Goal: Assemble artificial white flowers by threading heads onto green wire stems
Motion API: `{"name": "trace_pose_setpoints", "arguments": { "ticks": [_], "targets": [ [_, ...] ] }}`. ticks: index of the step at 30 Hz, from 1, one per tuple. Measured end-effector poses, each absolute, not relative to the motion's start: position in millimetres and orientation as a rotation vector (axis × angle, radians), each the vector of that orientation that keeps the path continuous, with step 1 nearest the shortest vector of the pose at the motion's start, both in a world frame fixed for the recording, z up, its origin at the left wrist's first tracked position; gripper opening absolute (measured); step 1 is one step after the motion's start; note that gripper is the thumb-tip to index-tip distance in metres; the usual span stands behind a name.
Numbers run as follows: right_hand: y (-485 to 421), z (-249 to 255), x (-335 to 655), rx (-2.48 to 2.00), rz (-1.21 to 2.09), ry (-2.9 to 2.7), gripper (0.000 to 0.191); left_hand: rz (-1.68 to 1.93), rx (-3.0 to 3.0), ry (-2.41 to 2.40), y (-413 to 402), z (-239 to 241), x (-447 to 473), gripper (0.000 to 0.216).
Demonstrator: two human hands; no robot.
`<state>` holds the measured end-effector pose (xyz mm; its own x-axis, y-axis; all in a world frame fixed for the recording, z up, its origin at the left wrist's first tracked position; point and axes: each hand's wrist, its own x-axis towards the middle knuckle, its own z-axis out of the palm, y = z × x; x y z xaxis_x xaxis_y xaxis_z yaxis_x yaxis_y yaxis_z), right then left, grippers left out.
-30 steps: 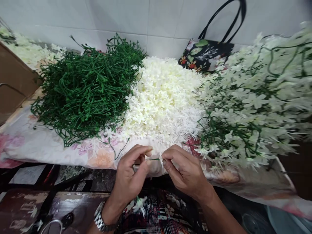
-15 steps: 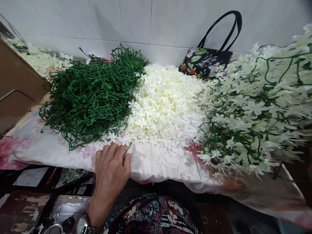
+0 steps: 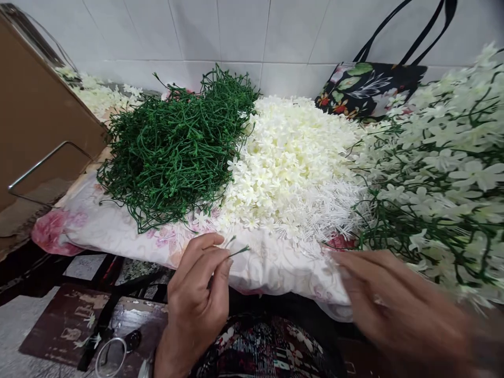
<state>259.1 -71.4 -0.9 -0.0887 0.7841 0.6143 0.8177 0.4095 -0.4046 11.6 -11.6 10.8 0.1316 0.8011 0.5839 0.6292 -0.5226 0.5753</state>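
My left hand [image 3: 200,286] is closed in a pinch on a thin green artificial flower stem [image 3: 239,251], whose forked tips poke out to the right past the thumb and forefinger. My right hand [image 3: 397,304] is over the front edge at the right, beside the assembled white flowers, and smeared by motion; whether it holds anything cannot be made out. Beyond my left hand lies a tangled heap of green stems [image 3: 177,147]. Loose white blossoms [image 3: 291,152] are piled in the middle, with thin white stamens [image 3: 326,207] at their near right side.
Assembled white flower sprays [image 3: 441,184] bulk up at the right. A floral bag [image 3: 366,92] leans against the tiled wall [image 3: 220,31]. At the left stands a cardboard box [image 3: 47,110]. A flowered cloth [image 3: 129,236] covers the work surface, and a brown board [image 3: 63,325] lies lower left.
My left hand has turned and drawn back, showing the stem in its pinch. My right hand has come up into fuller view at the right. The camera view has shifted left.
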Motion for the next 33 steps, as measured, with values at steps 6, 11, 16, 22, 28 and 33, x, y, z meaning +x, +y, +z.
{"name": "trace_pose_setpoints", "arguments": {
  "ticks": [6, 11, 16, 22, 28, 33],
  "targets": [
    [-20, 4, 218, -1.453, -0.214, -2.098, 0.018, 1.371, 1.567, 1.390, -10, 18, 18, 0.015],
    [-1, -3, 211, -1.518, -0.285, -2.095, 0.018, 1.210, 1.388, 1.225, 6, 6, 29, 0.013],
    [15, -7, 201, -1.631, -0.392, -2.172, 0.018, 1.124, 1.523, 1.274, 9, 5, 38, 0.014],
    [10, -8, 198, -1.508, -0.104, -2.097, 0.020, 1.097, 1.619, 1.322, 10, -1, 47, 0.015],
    [0, -3, 199, -1.255, 0.062, -2.046, 0.015, 1.138, 1.841, 1.266, 12, -9, 56, 0.018],
    [-6, -2, 211, -1.313, -0.095, -2.039, 0.012, 1.162, 1.809, 1.308, 6, -7, 53, 0.015]
  ]
}}
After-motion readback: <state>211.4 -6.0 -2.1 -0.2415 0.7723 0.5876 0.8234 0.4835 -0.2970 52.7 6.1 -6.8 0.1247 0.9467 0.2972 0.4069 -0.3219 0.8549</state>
